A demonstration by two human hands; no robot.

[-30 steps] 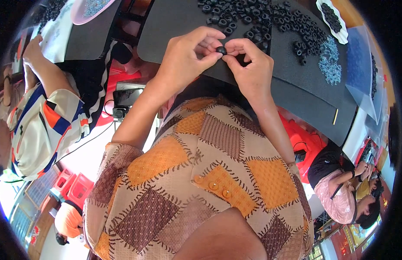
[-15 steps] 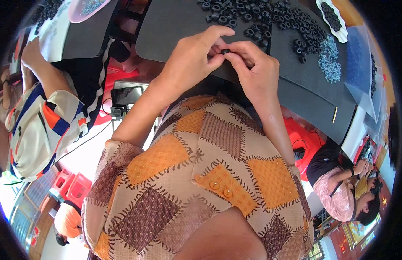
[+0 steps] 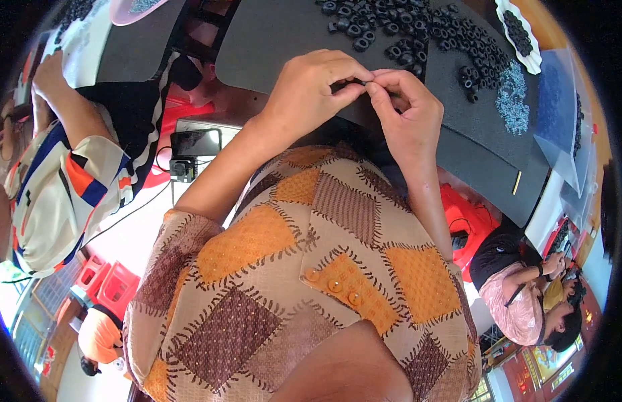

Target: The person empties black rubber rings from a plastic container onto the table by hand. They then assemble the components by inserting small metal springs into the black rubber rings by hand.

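Left hand [image 3: 318, 90] and right hand [image 3: 411, 110]: fingers curled, fingertips meeting near the front edge of the dark grey mat [image 3: 271, 43]. Whatever is between them is hidden; can't tell if either is gripping anything.

Loose black beads [image 3: 450, 41], chunky, ring-like, are spread on the mat beyond the hands, running off to the right. Pale blue seed beads [image 3: 513, 100] heaped just beside their right end. Thin gold-coloured stick [image 3: 517, 182] near the mat's right edge.

Top right: white scalloped dish [image 3: 535, 63] holding more black beads; clear plastic sheet [image 3: 559, 124] next to it. Top left: pink tray [image 3: 123, 17], bluish bits inside. Phone [image 3: 197, 142] left of the left forearm. One seated person [image 3: 63, 194] far left, another [image 3: 515, 305] lower right.
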